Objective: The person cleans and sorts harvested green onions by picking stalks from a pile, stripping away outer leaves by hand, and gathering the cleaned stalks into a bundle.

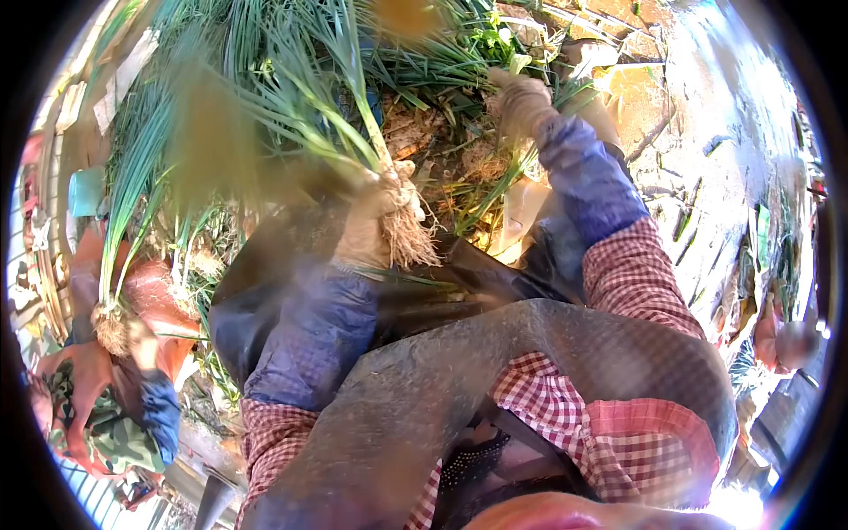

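My left hand [369,221], in a pale work glove, is closed round a bunch of green onions [374,132] just above their roots. The tangled brown roots [410,231] hang down over my lap, and the long green leaves point away from me. My right hand [525,104], also gloved, is stretched forward at the edge of the big green onion pile [291,40]. Motion blur smears its fingers, so I cannot make out whether they hold anything. Loose leaves and yellowed scraps [481,208] lie between my hands.
A dark apron [530,353] covers my lap and knees. At the left, another person's hand [141,343] is beside a rooted green onion bunch [111,329]. Wet, littered ground [707,106] stretches to the right. Brownish smears blur parts of the view.
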The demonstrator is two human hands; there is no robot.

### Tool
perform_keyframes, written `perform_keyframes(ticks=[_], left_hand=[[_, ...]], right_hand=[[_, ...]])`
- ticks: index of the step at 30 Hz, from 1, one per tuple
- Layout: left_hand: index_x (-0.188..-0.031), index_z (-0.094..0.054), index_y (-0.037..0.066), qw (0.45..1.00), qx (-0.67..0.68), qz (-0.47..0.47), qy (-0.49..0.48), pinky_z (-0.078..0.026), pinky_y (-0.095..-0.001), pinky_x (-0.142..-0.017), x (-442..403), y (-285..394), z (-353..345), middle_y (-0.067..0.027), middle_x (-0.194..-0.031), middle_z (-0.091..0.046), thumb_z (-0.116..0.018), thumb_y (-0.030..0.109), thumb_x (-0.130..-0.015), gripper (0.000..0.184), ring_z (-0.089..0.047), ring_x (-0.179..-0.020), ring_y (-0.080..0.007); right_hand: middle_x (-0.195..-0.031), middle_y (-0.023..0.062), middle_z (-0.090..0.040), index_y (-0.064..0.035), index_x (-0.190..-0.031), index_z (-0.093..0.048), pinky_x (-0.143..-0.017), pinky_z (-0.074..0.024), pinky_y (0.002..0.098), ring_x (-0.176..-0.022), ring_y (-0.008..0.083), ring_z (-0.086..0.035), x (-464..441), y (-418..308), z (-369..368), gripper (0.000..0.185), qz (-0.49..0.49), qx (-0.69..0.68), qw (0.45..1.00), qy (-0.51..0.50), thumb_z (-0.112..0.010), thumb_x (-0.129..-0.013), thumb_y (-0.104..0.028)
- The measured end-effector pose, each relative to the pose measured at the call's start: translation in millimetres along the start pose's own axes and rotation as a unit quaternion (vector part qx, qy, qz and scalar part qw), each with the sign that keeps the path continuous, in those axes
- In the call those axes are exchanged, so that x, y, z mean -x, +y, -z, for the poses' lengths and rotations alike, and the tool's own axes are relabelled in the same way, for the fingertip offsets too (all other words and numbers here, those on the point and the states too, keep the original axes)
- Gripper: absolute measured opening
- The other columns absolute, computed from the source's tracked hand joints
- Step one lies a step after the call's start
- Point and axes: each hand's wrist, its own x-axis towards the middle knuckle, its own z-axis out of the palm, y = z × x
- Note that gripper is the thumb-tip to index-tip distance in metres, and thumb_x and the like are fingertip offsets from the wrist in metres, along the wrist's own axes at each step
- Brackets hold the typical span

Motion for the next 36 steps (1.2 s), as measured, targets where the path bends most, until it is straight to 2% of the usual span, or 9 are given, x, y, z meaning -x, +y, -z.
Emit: perform_keyframes(ticks=[3,5,8,16,23,27,29,32,36], left_hand=[[-0.113,-0.047,-0.003,0.984,-0.038,0.007,0.174,-0.049,-0.0337,-0.060,-10.6,-4.5,14.8,-0.0084,-0.077,-0.053,-0.057,0.002,-0.073,0.041,-0.054,-0.065,-0.0205],[-0.116,-0.046,-0.002,0.993,0.017,0.064,0.102,-0.050,-0.0343,-0.062,0.5,-25.2,27.9,-0.0084,-0.079,-0.053,-0.058,0.003,-0.074,0.044,-0.055,-0.067,-0.0206],[-0.118,-0.044,-0.001,0.992,0.028,0.080,0.096,-0.051,-0.0341,-0.064,-9.2,-36.5,16.3,-0.0082,-0.083,-0.054,-0.058,0.004,-0.073,0.047,-0.056,-0.070,-0.0206],[-0.115,-0.048,-0.003,0.997,0.037,0.059,0.034,-0.051,-0.0288,-0.069,-15.3,-43.8,19.3,-0.0097,-0.091,-0.057,-0.054,0.002,-0.073,0.043,-0.058,-0.080,-0.0183],[-0.115,-0.050,0.000,0.993,0.023,0.070,0.088,-0.053,-0.0300,-0.063,-3.8,-34.3,15.1,-0.0095,-0.092,-0.059,-0.055,0.002,-0.074,0.041,-0.059,-0.073,-0.0176],[-0.118,-0.048,-0.001,0.994,0.005,0.067,0.090,-0.052,-0.0279,-0.063,-3.2,-26.0,2.9,-0.0141,-0.100,-0.059,-0.055,0.002,-0.072,0.047,-0.059,-0.072,-0.0171],[-0.115,-0.050,-0.002,0.995,0.019,0.051,0.078,-0.051,-0.0247,-0.069,-3.6,-24.8,-0.8,-0.0128,-0.105,-0.061,-0.054,-0.001,-0.070,0.045,-0.060,-0.082,-0.0162],[-0.115,-0.051,-0.002,0.998,0.003,0.042,0.048,-0.052,-0.0275,-0.063,-4.4,-27.0,2.7,-0.0118,-0.101,-0.061,-0.053,0.001,-0.072,0.043,-0.058,-0.068,-0.0161],[-0.116,-0.051,0.001,0.992,0.013,0.089,0.086,-0.054,-0.0332,-0.070,-3.8,-33.5,10.9,-0.0073,-0.092,-0.060,-0.056,0.001,-0.073,0.043,-0.060,-0.075,-0.0185]], right_hand=[[-0.093,0.0099,-0.065,-0.0076,-0.108,-0.061,-0.078,-0.0469,0.0413,-0.083,0.0238,-0.061,-16.5,1.6,5.9,0.058,-0.072,-0.018,0.997,-0.026,-0.064,-0.073,-0.053],[-0.092,0.0097,-0.065,-0.0053,-0.100,-0.062,-0.077,-0.0477,0.0397,-0.082,0.0239,-0.061,-10.7,29.3,-6.9,0.052,0.037,0.405,0.911,-0.074,-0.062,-0.075,-0.050],[-0.090,0.0110,-0.064,-0.0062,-0.095,-0.063,-0.073,-0.0493,0.0323,-0.079,0.0195,-0.061,0.0,-25.2,43.4,0.033,0.002,0.522,0.843,-0.130,-0.059,-0.079,-0.034],[-0.091,0.0129,-0.064,-0.0080,-0.094,-0.064,-0.076,-0.0487,0.0368,-0.082,0.0243,-0.061,-10.4,15.1,36.5,0.025,0.217,0.465,0.858,-0.031,-0.055,-0.082,-0.028],[-0.081,0.0091,-0.065,-0.0096,-0.090,-0.067,-0.064,-0.0496,0.0327,-0.070,0.0207,-0.062,-4.8,21.0,23.0,0.042,0.172,0.352,0.920,-0.007,-0.043,-0.089,-0.044],[-0.076,0.0111,-0.063,-0.0103,-0.098,-0.062,-0.064,-0.0502,0.0338,-0.068,0.0210,-0.062,52.9,-89.2,92.5,0.043,0.212,0.530,0.819,-0.057,-0.039,-0.089,-0.045],[-0.078,0.0097,-0.063,-0.0105,-0.094,-0.063,-0.067,-0.0501,0.0374,-0.072,0.0226,-0.062,96.5,-123.0,84.2,0.036,-0.055,0.364,0.921,-0.126,-0.047,-0.087,-0.042],[-0.075,0.0075,-0.061,-0.0065,-0.081,-0.061,-0.072,-0.0490,0.0320,-0.077,0.0207,-0.060,139.6,-84.8,45.9,0.038,0.164,-0.187,0.917,-0.313,-0.055,-0.082,-0.044],[-0.079,0.0046,-0.060,-0.0044,-0.087,-0.063,-0.065,-0.0480,0.0257,-0.070,0.0143,-0.057,160.0,-61.9,-18.1,0.034,0.070,-0.330,0.872,-0.355,-0.060,-0.083,-0.038]])
